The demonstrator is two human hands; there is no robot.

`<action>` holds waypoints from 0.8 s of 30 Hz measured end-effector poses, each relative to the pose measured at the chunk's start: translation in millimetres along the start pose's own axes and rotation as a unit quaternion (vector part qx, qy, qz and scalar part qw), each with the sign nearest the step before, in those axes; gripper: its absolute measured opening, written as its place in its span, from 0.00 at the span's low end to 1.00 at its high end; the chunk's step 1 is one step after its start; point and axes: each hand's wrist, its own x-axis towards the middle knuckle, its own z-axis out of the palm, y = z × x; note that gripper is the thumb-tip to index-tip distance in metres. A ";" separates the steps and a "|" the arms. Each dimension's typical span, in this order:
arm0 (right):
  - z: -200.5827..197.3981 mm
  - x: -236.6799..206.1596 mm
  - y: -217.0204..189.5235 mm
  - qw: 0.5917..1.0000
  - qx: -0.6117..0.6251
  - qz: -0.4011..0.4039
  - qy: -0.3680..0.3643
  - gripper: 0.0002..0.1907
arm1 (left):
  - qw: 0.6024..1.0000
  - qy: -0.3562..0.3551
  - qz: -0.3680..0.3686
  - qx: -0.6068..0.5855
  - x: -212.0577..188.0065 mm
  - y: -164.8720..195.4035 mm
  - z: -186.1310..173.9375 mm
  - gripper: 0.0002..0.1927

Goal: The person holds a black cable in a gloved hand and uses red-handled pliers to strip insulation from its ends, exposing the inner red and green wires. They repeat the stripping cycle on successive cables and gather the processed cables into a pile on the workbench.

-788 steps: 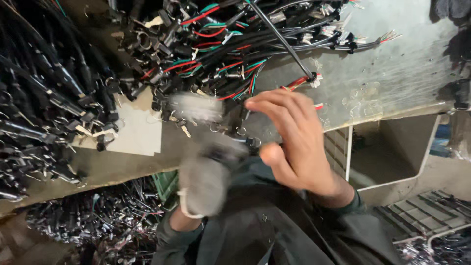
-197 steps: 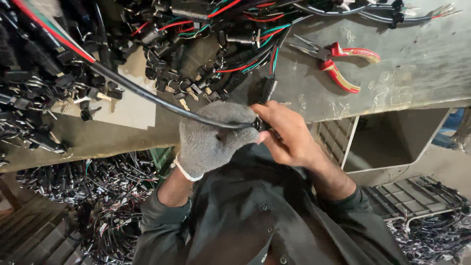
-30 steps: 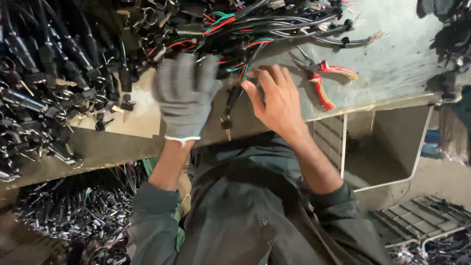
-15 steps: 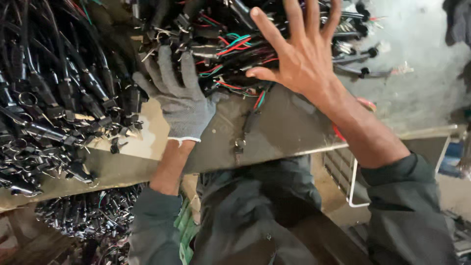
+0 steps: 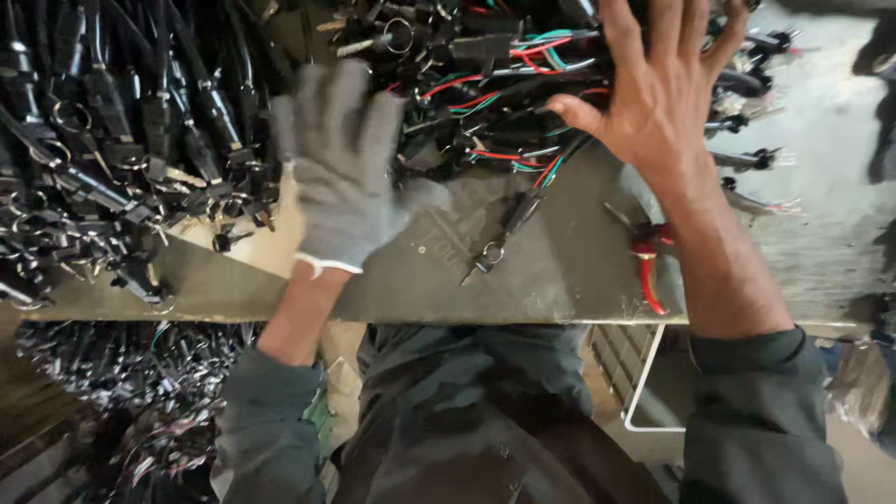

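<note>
1. My left hand wears a grey knit glove. Fingers spread, palm down, gripping nothing. It is motion-blurred.
2. Its fingertips reach the near edge of the black cable pile; the heel of the hand is over the tan card on the bench.
3. My right hand is bare and open, fingers splayed, gripping nothing. The fingertips run past the top of the frame.
4. It lies over the wire tangle: black leads with red, green and teal strands. I cannot tell whether the palm is pressing on it.
5. One lead with a key ring at its end trails out of the tangle toward me, lying on the bare bench between the two hands.
6. Red-handled pliers lie on the bench just beside my right forearm, partly hidden by it.
7. Further stripped leads stick out to the right of the right hand.
8. Under the bench edge: more cable heaps on the left, a white wire frame on the right.
</note>
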 end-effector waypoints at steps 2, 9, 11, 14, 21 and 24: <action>5.5 -1.8 2.4 1.000 -0.020 -0.002 0.002 0.48 | 0.993 -0.016 -0.046 0.103 -12.6 -19.5 -6.3 0.44; 14.2 -11.3 8.0 1.000 -0.030 0.000 0.007 0.47 | 0.973 -0.045 -0.006 0.228 -5.9 -55.4 -18.3 0.27; 11.5 -9.8 6.2 0.999 -0.034 0.000 0.009 0.47 | 0.968 -0.067 -0.006 0.242 12.2 -59.8 -24.5 0.29; 9.3 -4.1 0.3 0.999 -0.050 0.014 0.015 0.46 | 0.959 -0.142 0.039 0.241 29.0 -71.5 -38.5 0.37; 10.9 8.1 -13.3 0.997 -0.064 0.018 0.029 0.42 | 0.977 -0.096 0.099 0.163 38.9 -97.8 -28.5 0.18; 11.9 14.6 -21.8 0.998 -0.048 0.033 0.038 0.40 | 0.979 -0.112 0.084 0.151 42.7 -110.5 -20.1 0.20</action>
